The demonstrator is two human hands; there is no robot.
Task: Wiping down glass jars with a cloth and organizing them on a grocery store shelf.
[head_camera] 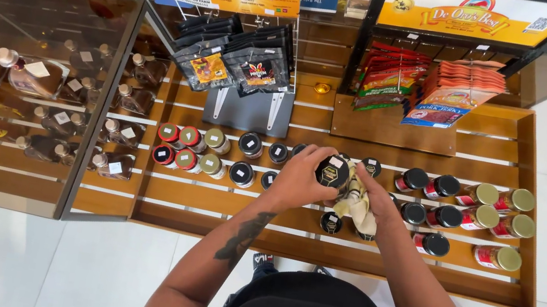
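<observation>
The wooden shelf [347, 243] carries rows of small jars. Above its middle, the left hand [298, 180] is closed around a black-lidded jar [332, 171], lifted from the rows. The right hand [371, 201] grips a pale cloth [357, 206] beside it.

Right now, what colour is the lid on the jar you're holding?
Black, with a small pale sticker on the jar lid; the head view shows it.
</observation>
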